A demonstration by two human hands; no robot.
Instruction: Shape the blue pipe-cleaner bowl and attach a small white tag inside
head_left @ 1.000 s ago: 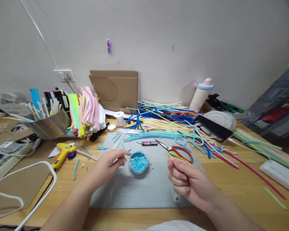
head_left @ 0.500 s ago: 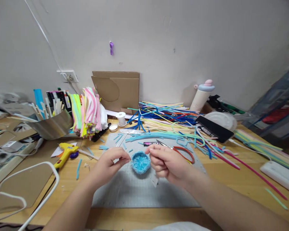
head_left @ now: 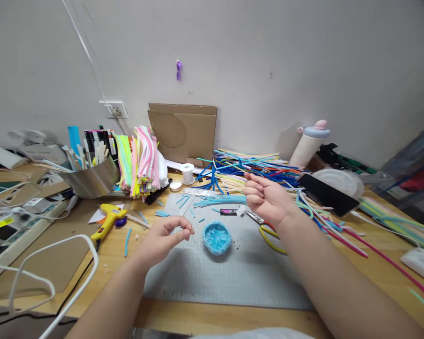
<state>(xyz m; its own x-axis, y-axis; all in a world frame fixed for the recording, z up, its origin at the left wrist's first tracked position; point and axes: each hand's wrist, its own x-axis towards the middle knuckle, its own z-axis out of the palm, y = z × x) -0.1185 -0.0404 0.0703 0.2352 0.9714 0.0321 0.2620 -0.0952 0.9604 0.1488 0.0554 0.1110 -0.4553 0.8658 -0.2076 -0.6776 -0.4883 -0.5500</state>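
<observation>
A small round blue fuzzy disc (head_left: 217,238) lies on the grey cutting mat (head_left: 233,278). My left hand (head_left: 167,238) hovers just left of the disc, thumb and fingertips pinched together; what they pinch is too thin to make out. My right hand (head_left: 265,197) is raised above the mat's far right corner, fingers curled and pinched, their contents unclear. Red-handled scissors (head_left: 265,222) lie partly hidden under my right wrist. A small black and pink label (head_left: 228,212) sits beside them.
Loose pipe cleaners (head_left: 250,170) in many colours are heaped behind the mat. A yellow glue gun (head_left: 108,221), a metal tub of sticks (head_left: 92,180), a pastel bundle (head_left: 139,160), a thread spool (head_left: 187,173), a bottle (head_left: 309,143) and a phone (head_left: 327,188) surround it.
My right hand came in beside the disc, then rose up and away to the far right. My left hand stayed pinched left of the disc. The camera view shifted left.
</observation>
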